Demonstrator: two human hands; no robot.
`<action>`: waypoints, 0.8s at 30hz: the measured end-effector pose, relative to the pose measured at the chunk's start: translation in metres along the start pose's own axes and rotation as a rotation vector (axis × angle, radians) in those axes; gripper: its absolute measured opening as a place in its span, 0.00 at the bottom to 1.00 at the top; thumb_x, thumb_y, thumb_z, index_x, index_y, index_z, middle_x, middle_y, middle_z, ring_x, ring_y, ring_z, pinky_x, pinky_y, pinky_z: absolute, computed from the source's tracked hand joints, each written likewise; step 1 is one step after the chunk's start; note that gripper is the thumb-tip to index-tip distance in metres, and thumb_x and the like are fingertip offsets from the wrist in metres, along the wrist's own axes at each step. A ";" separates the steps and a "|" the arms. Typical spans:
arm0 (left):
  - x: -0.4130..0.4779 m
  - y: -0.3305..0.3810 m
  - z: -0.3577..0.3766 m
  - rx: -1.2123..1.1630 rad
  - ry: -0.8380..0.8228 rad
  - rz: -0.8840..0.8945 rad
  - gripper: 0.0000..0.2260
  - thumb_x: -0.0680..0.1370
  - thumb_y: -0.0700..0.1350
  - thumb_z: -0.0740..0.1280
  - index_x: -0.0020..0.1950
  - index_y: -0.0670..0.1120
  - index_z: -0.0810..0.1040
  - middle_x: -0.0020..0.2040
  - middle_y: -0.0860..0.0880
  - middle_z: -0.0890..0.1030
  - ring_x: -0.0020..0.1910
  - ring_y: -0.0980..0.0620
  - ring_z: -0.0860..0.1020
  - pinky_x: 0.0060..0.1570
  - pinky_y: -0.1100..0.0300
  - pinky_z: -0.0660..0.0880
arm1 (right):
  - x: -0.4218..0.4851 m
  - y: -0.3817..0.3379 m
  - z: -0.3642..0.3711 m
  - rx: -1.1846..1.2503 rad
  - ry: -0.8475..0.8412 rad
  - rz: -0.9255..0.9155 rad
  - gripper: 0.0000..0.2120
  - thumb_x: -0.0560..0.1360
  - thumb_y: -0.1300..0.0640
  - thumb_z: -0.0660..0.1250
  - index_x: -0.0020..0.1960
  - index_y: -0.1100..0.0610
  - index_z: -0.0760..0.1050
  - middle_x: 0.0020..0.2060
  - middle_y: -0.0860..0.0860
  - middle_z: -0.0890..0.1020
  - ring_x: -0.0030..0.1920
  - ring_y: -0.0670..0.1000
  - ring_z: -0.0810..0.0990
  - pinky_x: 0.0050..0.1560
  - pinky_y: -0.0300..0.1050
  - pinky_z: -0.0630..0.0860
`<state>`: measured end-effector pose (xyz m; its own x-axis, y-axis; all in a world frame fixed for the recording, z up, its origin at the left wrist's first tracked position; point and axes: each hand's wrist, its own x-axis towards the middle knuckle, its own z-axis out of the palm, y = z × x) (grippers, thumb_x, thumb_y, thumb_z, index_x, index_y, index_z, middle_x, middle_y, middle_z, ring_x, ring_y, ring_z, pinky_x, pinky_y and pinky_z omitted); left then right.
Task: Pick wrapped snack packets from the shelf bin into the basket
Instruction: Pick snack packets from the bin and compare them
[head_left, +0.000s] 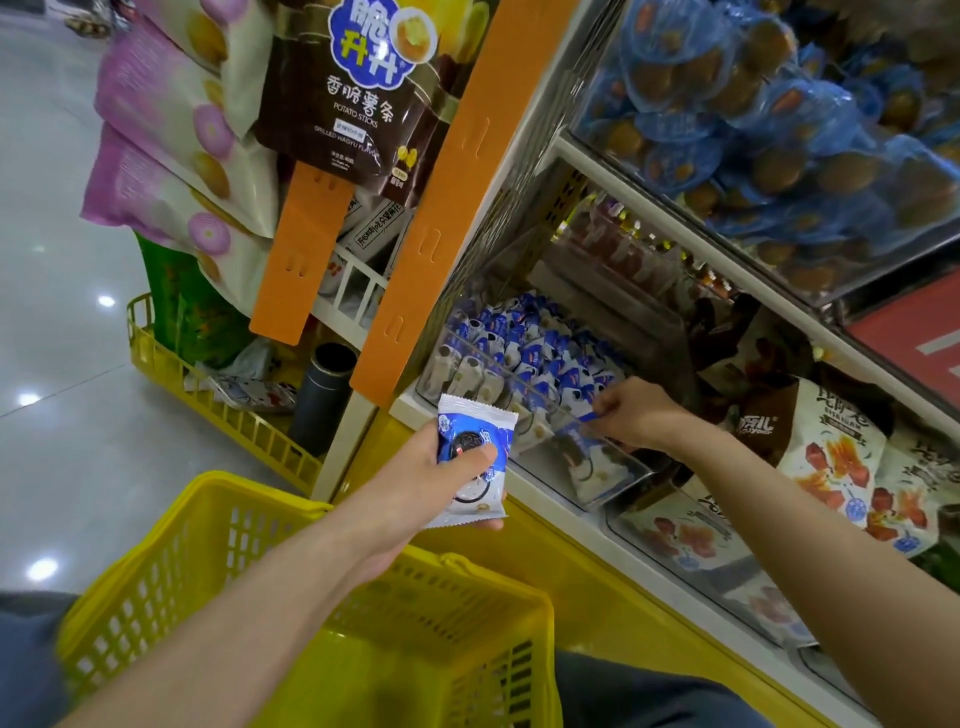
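My left hand (441, 475) grips a blue-and-white wrapped snack packet (475, 439), held upright above the far rim of the yellow basket (156, 566). My right hand (636, 418) reaches into the clear shelf bin (613, 488) and pinches the top edge of another blue-and-white packet (579, 434) at the bin's front. Several more packets of the same kind (524, 348) fill the bin behind it. The basket sits low in front of me, below my left forearm, and what shows of its inside looks bare.
Bags with red-orange print (836, 467) lie in the bin to the right. Blue-wrapped cakes (769, 119) fill the shelf above. Orange strips (436, 208) and hanging chip bags (353, 88) stand at the left, with a second yellow basket (218, 405) and a dark flask (324, 395) on the floor.
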<state>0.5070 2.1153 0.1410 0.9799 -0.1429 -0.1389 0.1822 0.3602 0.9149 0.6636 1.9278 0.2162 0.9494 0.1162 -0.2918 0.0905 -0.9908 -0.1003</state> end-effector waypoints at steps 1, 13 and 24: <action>0.000 0.000 0.000 0.003 0.002 -0.004 0.13 0.78 0.47 0.63 0.62 0.51 0.70 0.48 0.47 0.84 0.41 0.46 0.83 0.55 0.51 0.76 | 0.003 -0.001 0.004 -0.029 0.013 -0.005 0.14 0.73 0.55 0.68 0.32 0.54 0.69 0.32 0.49 0.72 0.31 0.46 0.71 0.32 0.36 0.69; 0.007 -0.004 0.002 0.005 0.013 -0.052 0.14 0.77 0.47 0.64 0.62 0.51 0.70 0.50 0.46 0.83 0.41 0.45 0.84 0.45 0.56 0.79 | 0.024 -0.006 0.016 0.319 0.053 -0.032 0.14 0.76 0.52 0.65 0.35 0.60 0.75 0.30 0.53 0.76 0.27 0.46 0.74 0.32 0.36 0.70; 0.006 -0.015 0.002 0.080 0.122 -0.012 0.13 0.77 0.50 0.64 0.61 0.54 0.71 0.55 0.52 0.81 0.51 0.56 0.81 0.51 0.59 0.75 | -0.060 -0.032 0.042 0.502 0.518 -0.462 0.05 0.77 0.50 0.59 0.51 0.46 0.73 0.41 0.41 0.78 0.43 0.38 0.77 0.42 0.29 0.74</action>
<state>0.5099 2.1070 0.1270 0.9811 -0.0314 -0.1907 0.1917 0.2838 0.9395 0.5913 1.9556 0.1974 0.8789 0.3336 0.3408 0.4740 -0.6900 -0.5470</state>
